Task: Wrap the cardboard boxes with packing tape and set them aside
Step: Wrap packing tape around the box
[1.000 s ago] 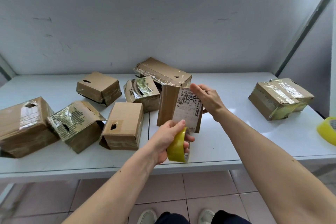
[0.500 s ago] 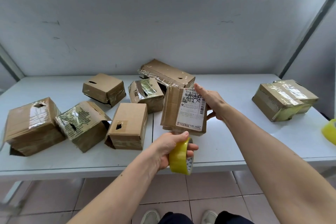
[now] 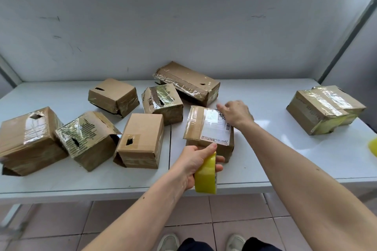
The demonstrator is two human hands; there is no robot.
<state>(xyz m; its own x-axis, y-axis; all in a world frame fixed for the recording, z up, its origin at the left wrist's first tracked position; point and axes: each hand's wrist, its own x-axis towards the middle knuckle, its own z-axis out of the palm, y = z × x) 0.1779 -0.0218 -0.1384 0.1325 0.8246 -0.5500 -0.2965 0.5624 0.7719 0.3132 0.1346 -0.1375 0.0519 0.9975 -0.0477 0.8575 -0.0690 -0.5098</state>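
Note:
A small cardboard box (image 3: 204, 128) with a white shipping label lies flat on the white table (image 3: 265, 149), label facing up. My right hand (image 3: 236, 115) rests on its far right top corner with the fingers stretched out. My left hand (image 3: 195, 161) grips a yellow roll of packing tape (image 3: 206, 175) at the box's near edge, thumb touching the box. Two taped boxes (image 3: 324, 108) sit apart at the far right.
Several more cardboard boxes (image 3: 140, 140) crowd the table's left and middle, some shiny with tape, one long box (image 3: 187, 82) at the back. A second yellow tape roll (image 3: 373, 145) peeks in at the right edge. A grey wall stands behind; tiled floor lies below.
The labelled box went from standing upright in my right hand to lying flat on the table. My right hand moved on top of it; the tape roll stayed at the near edge.

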